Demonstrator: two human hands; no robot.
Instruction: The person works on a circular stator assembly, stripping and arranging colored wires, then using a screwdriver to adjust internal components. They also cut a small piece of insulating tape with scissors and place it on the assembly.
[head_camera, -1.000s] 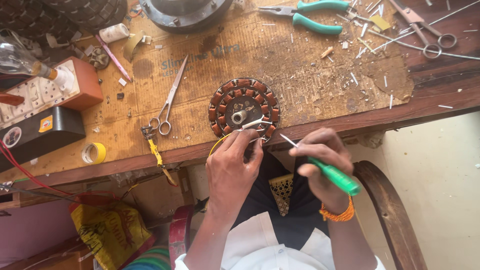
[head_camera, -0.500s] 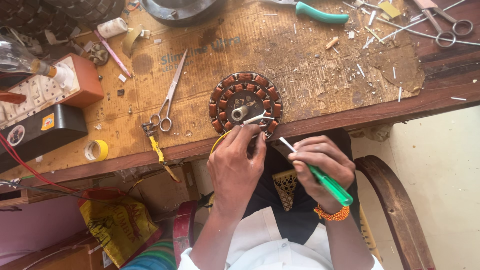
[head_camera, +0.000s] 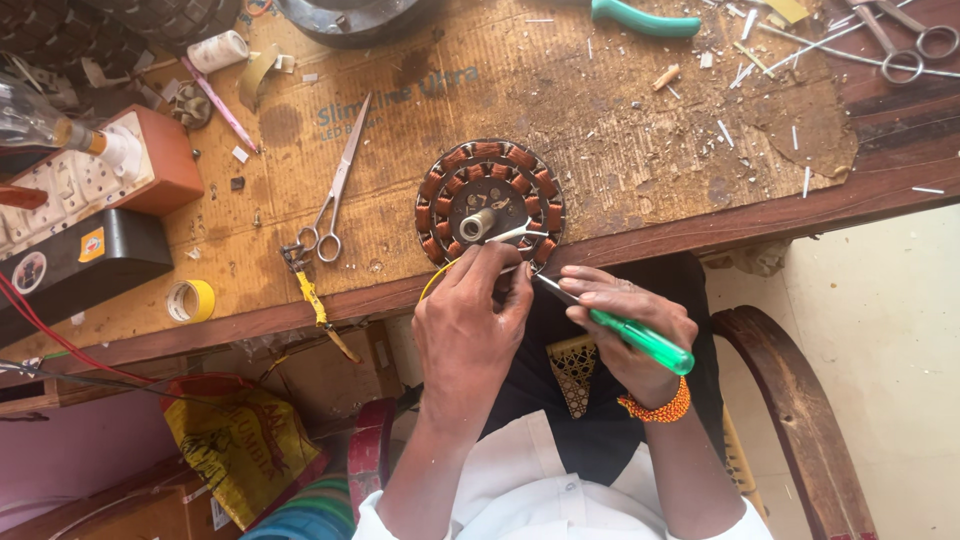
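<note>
The stator (head_camera: 490, 205), a round disc ringed with copper coils, lies flat at the near edge of the worktop (head_camera: 620, 130), just past the person's knuckles. The left hand (head_camera: 470, 320) is the nearer one: its fingers are pinched together at the disc's near rim, on what looks like a thin white strip or wire end, though I cannot tell exactly which. The right hand (head_camera: 625, 325) sits just beside it, off the edge of the worktop, wrapped tight around a green-handled screwdriver (head_camera: 640, 340). The tool's long axis runs from lower right up to the left, its metal tip aimed at the same near rim, just short of the coils and close by the left fingertips. Scissors (head_camera: 335, 190) lie well apart to the left.
</note>
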